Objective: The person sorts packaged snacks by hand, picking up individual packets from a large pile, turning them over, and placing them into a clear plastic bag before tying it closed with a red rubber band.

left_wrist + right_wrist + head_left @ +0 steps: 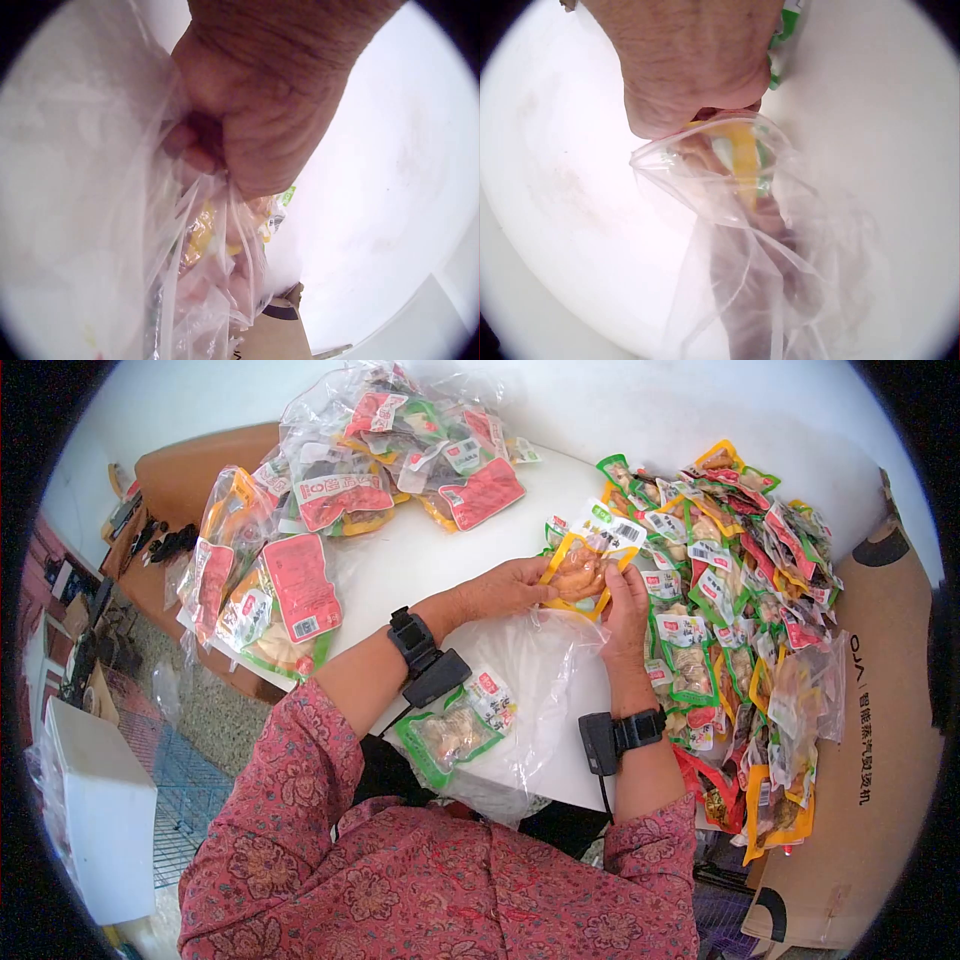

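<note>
While the head view shows the yellow pack (580, 570) nearly whole, raised between both hands above the table (420, 560), each wrist view catches only parts of it through clear film. The left hand (505, 588) has its fingers curled, pinching the pack's left edge; the right hand (628, 603) pinches the right edge between thumb and fingers. From the left wrist, folds of the clear bag (545, 665) bunch against the fingers; from the right wrist, its curved rim shows just below the hand, hard to make out from the head. A green pack (450, 735) lies near the table's front edge; whether inside the bag, I cannot tell. Only the head view takes in the full heap (712, 585) at right and the filled bags (345, 500) at left.
</note>
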`<state>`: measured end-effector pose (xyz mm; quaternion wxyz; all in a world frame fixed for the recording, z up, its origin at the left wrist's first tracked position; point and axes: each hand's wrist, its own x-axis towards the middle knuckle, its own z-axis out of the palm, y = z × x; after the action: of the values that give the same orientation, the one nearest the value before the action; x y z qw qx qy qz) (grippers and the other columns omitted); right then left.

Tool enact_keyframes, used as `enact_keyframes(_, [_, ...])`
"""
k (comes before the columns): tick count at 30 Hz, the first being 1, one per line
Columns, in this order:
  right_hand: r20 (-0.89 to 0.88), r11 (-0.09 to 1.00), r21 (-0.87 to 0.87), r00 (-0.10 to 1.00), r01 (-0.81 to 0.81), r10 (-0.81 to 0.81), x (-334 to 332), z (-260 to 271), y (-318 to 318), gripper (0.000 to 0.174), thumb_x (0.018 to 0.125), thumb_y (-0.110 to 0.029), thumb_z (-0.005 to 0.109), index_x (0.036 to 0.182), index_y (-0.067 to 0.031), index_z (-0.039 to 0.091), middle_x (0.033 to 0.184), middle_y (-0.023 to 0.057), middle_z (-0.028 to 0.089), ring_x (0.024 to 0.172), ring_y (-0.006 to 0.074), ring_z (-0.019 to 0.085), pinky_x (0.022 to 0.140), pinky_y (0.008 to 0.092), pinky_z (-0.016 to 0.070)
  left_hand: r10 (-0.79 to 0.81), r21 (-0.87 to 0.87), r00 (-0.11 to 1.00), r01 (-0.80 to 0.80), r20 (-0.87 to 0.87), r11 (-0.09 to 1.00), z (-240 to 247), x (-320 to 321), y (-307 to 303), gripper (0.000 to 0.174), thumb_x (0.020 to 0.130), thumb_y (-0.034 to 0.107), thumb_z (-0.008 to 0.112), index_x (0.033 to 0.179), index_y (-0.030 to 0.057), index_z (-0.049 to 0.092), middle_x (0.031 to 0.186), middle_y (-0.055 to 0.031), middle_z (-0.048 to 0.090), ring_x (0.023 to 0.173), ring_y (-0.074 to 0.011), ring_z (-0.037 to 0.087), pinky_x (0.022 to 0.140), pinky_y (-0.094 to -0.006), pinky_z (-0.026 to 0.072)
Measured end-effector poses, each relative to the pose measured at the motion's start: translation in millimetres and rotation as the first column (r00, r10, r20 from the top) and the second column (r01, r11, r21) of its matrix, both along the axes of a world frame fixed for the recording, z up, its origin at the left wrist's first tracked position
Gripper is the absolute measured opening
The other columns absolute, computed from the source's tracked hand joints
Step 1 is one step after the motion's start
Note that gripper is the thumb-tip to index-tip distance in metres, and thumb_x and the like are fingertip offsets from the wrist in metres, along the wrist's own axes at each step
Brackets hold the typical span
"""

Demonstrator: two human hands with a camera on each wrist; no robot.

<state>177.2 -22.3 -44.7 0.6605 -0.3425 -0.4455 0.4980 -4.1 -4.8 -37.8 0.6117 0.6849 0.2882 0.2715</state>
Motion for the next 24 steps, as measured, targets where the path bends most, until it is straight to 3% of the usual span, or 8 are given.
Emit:
enact_keyframes(6, [0.003,1.0,-0.017,1.0,0.013,-0.013,-0.1,1.2,-0.2,0.016,0.087,-0.018,0.049,0.091,-0.0021,0.053,0.083,-0.0001,0.053,0.076,0.0067,0.05,0.07,0.0204,0.0416,-0.084,-0.017,0.994,0.085,0.072,0.996,-4.4,-0.8,3.4,0.043,0.086,0.008,0.05,0.126,0.0028,0.037,0.116,-0.0021,0.049,0.103,-0.0076,0.046,0.089,-0.0231,0.0378])
enact_keyframes(13, [0.002,0.999,-0.037,0.999,0.037,-0.037,-0.3,1.3,-0.1,0.016,0.087,-0.017,0.049,0.09,-0.0023,0.053,0.081,-0.0004,0.052,0.074,0.0065,0.048,0.068,0.0198,0.0402,-0.074,-0.031,0.997,0.075,0.037,0.997,-1.8,-0.7,3.2,0.047,0.081,0.002,0.049,0.126,0.0016,0.036,0.119,-0.0048,0.048,0.107,-0.01,0.046,0.092,-0.025,0.0364])
enact_keyframes(16, [-0.006,0.999,-0.026,0.999,0.042,-0.042,0.4,-1.3,1.4,0.016,0.086,-0.017,0.049,0.09,-0.0024,0.053,0.081,-0.0005,0.052,0.074,0.0067,0.049,0.068,0.02,0.0402,-0.082,-0.04,0.993,0.085,0.081,0.996,5.1,-1.3,-1.3,0.048,0.079,0.003,0.047,0.126,0.0024,0.036,0.118,-0.004,0.049,0.103,-0.0086,0.047,0.088,-0.0229,0.0389])
enact_keyframes(19, [0.0,0.998,-0.041,0.999,0.049,-0.049,1.1,-2.4,2.0,0.016,0.086,-0.018,0.05,0.09,-0.0027,0.053,0.081,-0.0007,0.052,0.073,0.0063,0.048,0.066,0.0198,0.04,-0.049,-0.048,0.999,0.048,-0.024,0.998,8.4,-3.1,-4.2,0.046,0.082,0.008,0.048,0.126,0.0031,0.036,0.115,-0.0029,0.049,0.097,-0.0064,0.048,0.081,-0.02,0.0407])
enact_keyframes(21, [-0.005,0.998,-0.037,0.999,0.043,-0.043,1.0,-1.5,0.8,0.016,0.087,-0.018,0.05,0.09,-0.0028,0.053,0.081,-0.0009,0.052,0.073,0.0061,0.048,0.066,0.0196,0.0397,-0.029,0.013,0.997,0.028,0.077,1.0,2.0,-0.5,-2.9,0.05,0.081,0.011,0.047,0.13,0.0091,0.035,0.088,0.0052,0.051,0.061,-0.0005,0.039,0.052,-0.0144,0.0347])
enact_keyframes(24, [-0.025,0.999,-0.022,0.998,0.05,-0.051,-1.8,0.0,0.7,0.016,0.087,-0.018,0.05,0.09,-0.0032,0.053,0.08,-0.0013,0.052,0.07,0.0051,0.047,0.063,0.0189,0.0393,-0.003,0.017,0.999,0.002,0.047,1.0,-1.0,0.3,-0.7,0.046,0.085,0.017,0.049,0.129,0.0095,0.036,0.081,0.0055,0.05,0.058,-0.0015,0.04,0.05,-0.0153,0.0352])
